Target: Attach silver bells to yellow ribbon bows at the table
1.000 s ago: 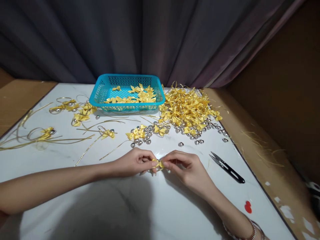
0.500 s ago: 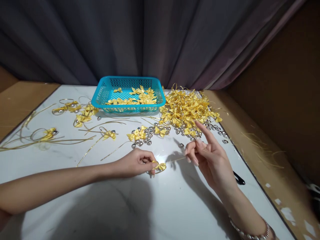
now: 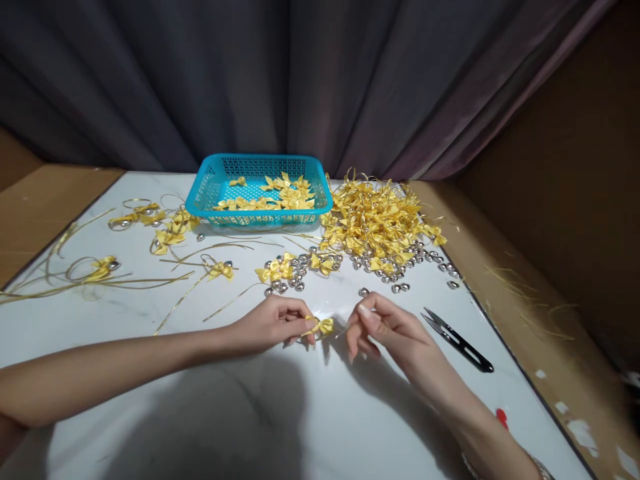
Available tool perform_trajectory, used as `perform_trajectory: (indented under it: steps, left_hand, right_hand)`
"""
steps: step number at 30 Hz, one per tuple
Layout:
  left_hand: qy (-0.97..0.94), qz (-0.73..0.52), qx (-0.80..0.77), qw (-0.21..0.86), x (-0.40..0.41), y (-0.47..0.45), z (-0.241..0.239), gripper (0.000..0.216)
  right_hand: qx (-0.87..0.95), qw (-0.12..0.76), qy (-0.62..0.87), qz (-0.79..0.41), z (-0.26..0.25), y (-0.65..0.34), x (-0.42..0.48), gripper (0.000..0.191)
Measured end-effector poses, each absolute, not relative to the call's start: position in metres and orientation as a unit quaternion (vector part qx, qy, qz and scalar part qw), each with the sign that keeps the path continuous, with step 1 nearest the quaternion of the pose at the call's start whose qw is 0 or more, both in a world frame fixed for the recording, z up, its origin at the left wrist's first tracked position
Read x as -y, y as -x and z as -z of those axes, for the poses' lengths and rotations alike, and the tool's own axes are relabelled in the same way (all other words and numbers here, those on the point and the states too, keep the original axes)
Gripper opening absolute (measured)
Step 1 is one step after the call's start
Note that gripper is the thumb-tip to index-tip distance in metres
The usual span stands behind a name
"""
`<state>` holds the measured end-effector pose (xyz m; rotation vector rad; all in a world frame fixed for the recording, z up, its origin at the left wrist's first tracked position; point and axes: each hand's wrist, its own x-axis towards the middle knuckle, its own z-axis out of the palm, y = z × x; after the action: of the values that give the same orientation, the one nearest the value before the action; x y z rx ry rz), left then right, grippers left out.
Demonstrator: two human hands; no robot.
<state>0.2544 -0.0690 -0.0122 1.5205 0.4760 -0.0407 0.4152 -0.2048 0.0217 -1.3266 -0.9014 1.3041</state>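
My left hand (image 3: 273,321) is closed in a pinch around a yellow ribbon bow (image 3: 324,326), low over the table. Part of the bow is covered by my thumb and fingers. My right hand (image 3: 387,330) is just right of the bow, its thumb and fingers curled together. A thin gold cord (image 3: 341,335) shows faintly between the bow and my right fingertips; its end is hidden there. Silver heart-shaped beads (image 3: 400,288) lie beyond my right hand. Black thread snips (image 3: 460,341) rest on the table to the right of it.
A turquoise basket (image 3: 257,215) with yellow bows stands at the back. Beside it is a heap of bows (image 3: 373,217) with gold loops. Cord lengths (image 3: 150,281) and several bows lie at the left. A small red piece (image 3: 502,418) sits near my right forearm.
My right hand has come down and left, closer to the bow, and its raised index finger has folded in. The snips now show fully. The left hand still pinches the bow.
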Motion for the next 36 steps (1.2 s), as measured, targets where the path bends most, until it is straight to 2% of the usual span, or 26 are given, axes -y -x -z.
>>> perform_trajectory:
  steps: [3,7,10,13,18,28,36]
  left_hand:
    - [-0.665,0.005,-0.226,0.712,0.069,-0.255,0.014,0.025]
    - [-0.621,0.002,-0.253,0.742,0.068,-0.255,0.017,0.027]
    - [-0.598,0.004,-0.266,0.756,0.067,-0.254,0.017,0.028]
    - [-0.588,0.001,-0.277,0.76,0.066,-0.254,0.016,0.028]
    - [-0.582,-0.004,-0.285,0.761,0.065,-0.254,0.014,0.028]
    - [-0.578,-0.01,-0.287,0.764,0.064,-0.253,0.017,0.026]
    - [-0.58,-0.008,-0.294,0.76,0.064,-0.254,0.015,0.028]
  right_hand:
    - [0.414,0.478,0.609,-0.479,-0.014,-0.404,0.206,0.028]
    - [0.477,0.467,0.675,-0.313,-0.004,-0.395,0.207,0.024]
    - [0.563,0.46,0.66,-0.187,0.003,-0.395,0.207,0.018]
    - [0.647,0.406,0.634,-0.119,0.006,-0.401,0.209,0.019]
    - [0.722,0.276,0.626,-0.104,0.001,-0.411,0.213,0.026]
    - [0.634,0.382,0.659,-0.134,-0.006,-0.403,0.213,0.018]
    - [0.626,0.375,0.673,-0.119,-0.001,-0.4,0.213,0.018]
